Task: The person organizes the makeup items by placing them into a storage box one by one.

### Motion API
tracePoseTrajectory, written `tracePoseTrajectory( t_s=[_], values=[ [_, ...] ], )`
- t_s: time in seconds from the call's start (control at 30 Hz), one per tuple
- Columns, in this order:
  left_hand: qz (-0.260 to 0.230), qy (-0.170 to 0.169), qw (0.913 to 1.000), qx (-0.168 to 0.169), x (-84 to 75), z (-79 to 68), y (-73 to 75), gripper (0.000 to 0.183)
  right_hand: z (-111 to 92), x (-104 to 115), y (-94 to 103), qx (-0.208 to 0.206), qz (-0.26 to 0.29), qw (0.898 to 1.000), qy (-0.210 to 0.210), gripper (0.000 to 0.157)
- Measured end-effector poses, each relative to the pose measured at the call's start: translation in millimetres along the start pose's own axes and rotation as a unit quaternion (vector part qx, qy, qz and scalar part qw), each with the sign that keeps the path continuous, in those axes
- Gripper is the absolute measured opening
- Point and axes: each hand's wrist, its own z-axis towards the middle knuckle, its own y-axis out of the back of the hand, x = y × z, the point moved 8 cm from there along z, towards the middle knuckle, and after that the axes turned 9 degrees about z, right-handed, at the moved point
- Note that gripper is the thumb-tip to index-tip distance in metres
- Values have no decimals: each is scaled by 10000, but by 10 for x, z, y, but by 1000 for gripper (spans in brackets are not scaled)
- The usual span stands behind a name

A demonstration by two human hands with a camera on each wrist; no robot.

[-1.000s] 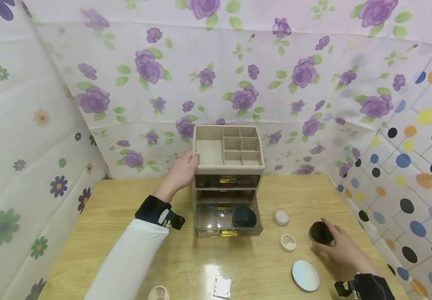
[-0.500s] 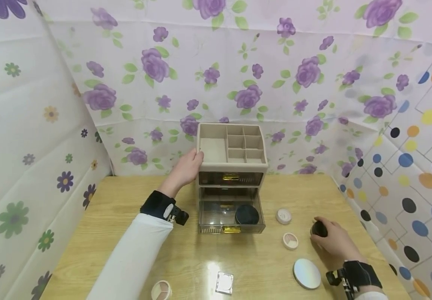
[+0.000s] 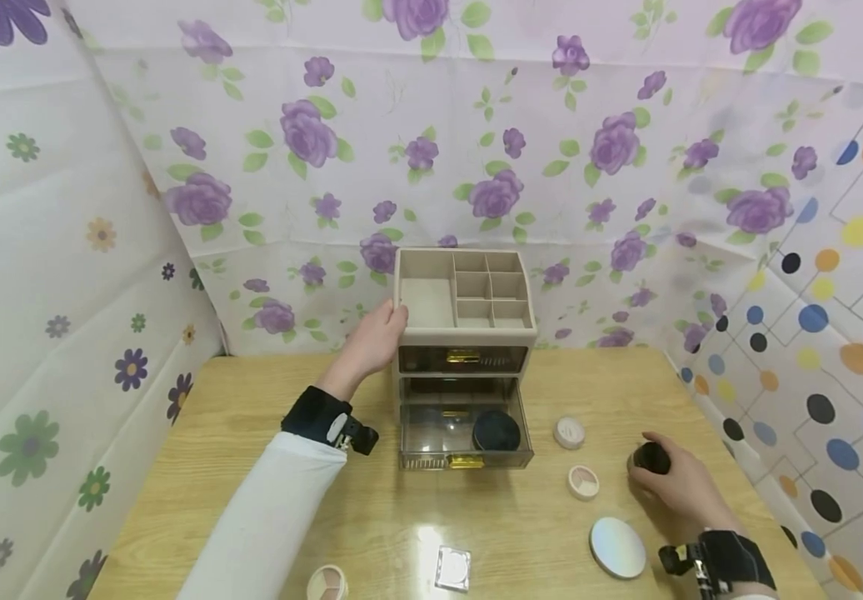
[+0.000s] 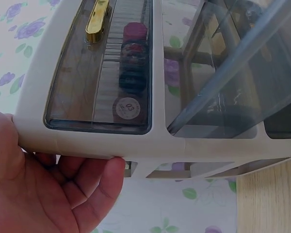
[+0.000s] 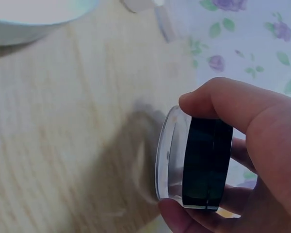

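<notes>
A beige makeup organizer (image 3: 464,332) with open compartments on top stands against the back cloth. My left hand (image 3: 367,346) grips its left side near the front corner; the left wrist view shows the fingers bent against the side wall. Below the shut upper drawer (image 3: 491,360), a smoky clear drawer (image 3: 431,433) is pulled out with a round black-lidded container (image 3: 496,431) inside. At the right, my right hand (image 3: 690,487) pinches a round jar (image 5: 208,162) with a black lid and clear base between thumb and fingers. A shadow falls on the table beside it; contact cannot be told.
On the wooden table (image 3: 251,433), a small white round case (image 3: 570,432), a three-pan palette (image 3: 583,482) and a shiny round disc (image 3: 617,547) lie right of the organizer. Nearer the front are a square compact (image 3: 452,568) and another round palette (image 3: 326,583). Patterned cloths enclose three sides.
The head view has shifted slightly. My right hand covers more of the black-lidded jar, whose lid top showed more plainly a second ago. The left hand keeps its place on the organizer.
</notes>
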Motion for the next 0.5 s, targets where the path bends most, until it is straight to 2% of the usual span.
tracePoseTrajectory(
  t_s=[0.33,0.5],
  values=[
    [50,-98,9999,29,3,25,11,38,-9,58,69,217,-3,9994,-259,85],
    [92,-117,9999,40,23,37,12,38,1,263,90,278,80,9994,-196,83]
  ],
)
